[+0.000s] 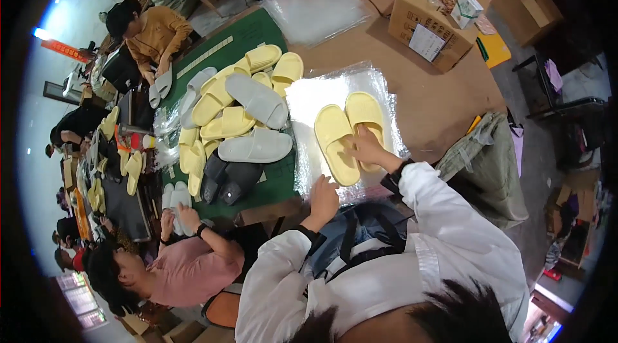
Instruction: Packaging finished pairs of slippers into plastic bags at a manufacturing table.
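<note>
Pair of pale yellow foam slides [347, 130], lying side by side, soles down, on a stack of clear plastic bags [309, 95] on the counter [438, 95]; judged light, soft and flexible, not fragile, best taken at the strap or side edge. Right hand [364, 147] rests on the slides' near ends, fingers [351, 143] narrow, touching both; left hand [323, 198] lies loosely curled at the bags' near edge, just short of the slides, holding nothing.

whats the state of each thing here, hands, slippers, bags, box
left hand: flat on the clear bag stack, holding nothing
right hand: fingers on the yellow slipper pair
yellow slipper pair: side by side, soles down, on top of the bags
clear bag stack: lying flat, shiny
slipper pile: loose heap, yellow, grey and dark
cardboard box: closed, small cartons on top
</note>
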The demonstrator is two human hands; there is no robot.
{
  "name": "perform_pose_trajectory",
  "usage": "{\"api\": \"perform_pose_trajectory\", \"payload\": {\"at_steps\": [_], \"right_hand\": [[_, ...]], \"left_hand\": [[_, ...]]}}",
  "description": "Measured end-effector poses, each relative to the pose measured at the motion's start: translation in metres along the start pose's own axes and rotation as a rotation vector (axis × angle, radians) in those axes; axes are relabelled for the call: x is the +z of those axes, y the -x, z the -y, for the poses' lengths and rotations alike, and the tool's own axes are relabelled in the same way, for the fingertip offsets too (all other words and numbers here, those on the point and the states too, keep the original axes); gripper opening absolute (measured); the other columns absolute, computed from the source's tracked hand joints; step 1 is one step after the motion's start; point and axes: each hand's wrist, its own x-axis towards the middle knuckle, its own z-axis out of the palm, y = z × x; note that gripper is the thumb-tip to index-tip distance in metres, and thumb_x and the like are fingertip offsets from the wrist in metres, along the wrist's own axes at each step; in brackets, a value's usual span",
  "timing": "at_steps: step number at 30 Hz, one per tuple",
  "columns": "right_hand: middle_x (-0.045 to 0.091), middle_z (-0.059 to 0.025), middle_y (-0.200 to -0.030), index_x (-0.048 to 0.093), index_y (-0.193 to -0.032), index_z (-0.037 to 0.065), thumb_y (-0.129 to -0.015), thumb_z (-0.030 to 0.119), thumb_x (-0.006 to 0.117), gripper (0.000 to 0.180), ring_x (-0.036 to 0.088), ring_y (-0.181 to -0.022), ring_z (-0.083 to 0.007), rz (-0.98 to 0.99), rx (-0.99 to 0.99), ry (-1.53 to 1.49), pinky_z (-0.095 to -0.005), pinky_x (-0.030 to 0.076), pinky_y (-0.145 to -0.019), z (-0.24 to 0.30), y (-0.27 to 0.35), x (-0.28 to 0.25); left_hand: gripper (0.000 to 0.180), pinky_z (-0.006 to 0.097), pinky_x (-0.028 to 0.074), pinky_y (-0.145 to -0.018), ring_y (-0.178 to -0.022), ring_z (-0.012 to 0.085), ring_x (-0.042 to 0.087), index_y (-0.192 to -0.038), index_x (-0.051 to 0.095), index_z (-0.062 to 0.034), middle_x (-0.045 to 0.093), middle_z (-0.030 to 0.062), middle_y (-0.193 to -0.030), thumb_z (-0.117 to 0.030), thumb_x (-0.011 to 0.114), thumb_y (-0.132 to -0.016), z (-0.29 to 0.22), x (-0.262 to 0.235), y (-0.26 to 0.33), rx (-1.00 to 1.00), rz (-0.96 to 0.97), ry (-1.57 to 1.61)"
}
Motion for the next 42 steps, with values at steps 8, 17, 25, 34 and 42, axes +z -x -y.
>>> {"api": "perform_pose_trajectory", "payload": {"at_steps": [8, 17, 25, 34, 42], "right_hand": [[0.047, -0.0213, -0.121, 0.057, -0.1, -0.001, -0.081, 0.013, 0.053, 0.024, 0.049, -0.107, -0.0329, -0.043, 0.208, -0.255, -0.0327, 0.039, -0.091, 0.007, 0.007, -0.033], [0.058, -0.0127, -0.106, 0.058, -0.103, 0.0, -0.08, 0.0, 0.05, 0.024, 0.054, -0.098, -0.0209, -0.018, 0.022, -0.535, -0.0302, 0.04, -0.086, 0.033, 0.129, -0.129], [0.061, -0.0149, -0.088, 0.06, -0.086, -0.002, -0.074, 0.002, 0.055, 0.013, 0.057, -0.08, -0.032, 0.081, 0.188, -0.332, -0.0317, 0.046, -0.07, 0.082, 0.153, -0.092], [0.057, -0.0158, -0.091, 0.059, -0.068, 0.002, -0.059, 0.01, 0.059, 0.013, 0.054, -0.087, -0.0312, -0.488, 0.052, 0.451, -0.0397, 0.045, -0.075, 0.086, 0.134, -0.015], [0.045, -0.0241, -0.118, 0.048, -0.112, 0.0, -0.083, 0.019, 0.048, 0.034, 0.043, -0.107, -0.0376, -0.647, 0.11, 0.471, -0.0431, 0.036, -0.09, 0.06, 0.092, 0.012]], "left_hand": [[0.054, 0.039, 0.04, -0.087, -0.113, 0.0313, 0.042, -0.126, 0.047, -0.0147, 0.035, 0.0095, -0.136, -0.015, 0.056, -0.073, 0.005, -0.004, 0.001, 0.35, 0.253, -0.468], [0.046, 0.037, 0.043, -0.073, -0.088, 0.0277, 0.051, -0.122, 0.045, 0.0018, 0.042, 0.0131, -0.13, -0.012, 0.049, -0.078, 0.002, -0.008, -0.041, 0.381, 0.183, -0.375], [0.064, 0.036, 0.04, -0.08, -0.085, 0.0305, 0.047, -0.132, 0.03, 0.0027, 0.035, 0.0166, -0.135, -0.002, 0.048, -0.071, 0.008, -0.034, -0.058, 0.521, 0.033, -0.109], [0.056, 0.051, 0.029, -0.097, -0.123, 0.0344, 0.034, -0.127, 0.04, -0.0009, 0.026, 0.0095, -0.143, -0.019, 0.054, -0.075, -0.034, -0.068, -0.042, 0.776, 0.084, -0.249], [0.08, 0.063, 0.008, -0.102, -0.132, 0.0375, 0.015, -0.138, 0.018, -0.0046, 0.017, 0.0129, -0.144, -0.006, 0.058, -0.068, -0.058, -0.065, -0.023, 0.983, 0.259, 0.043]]}}
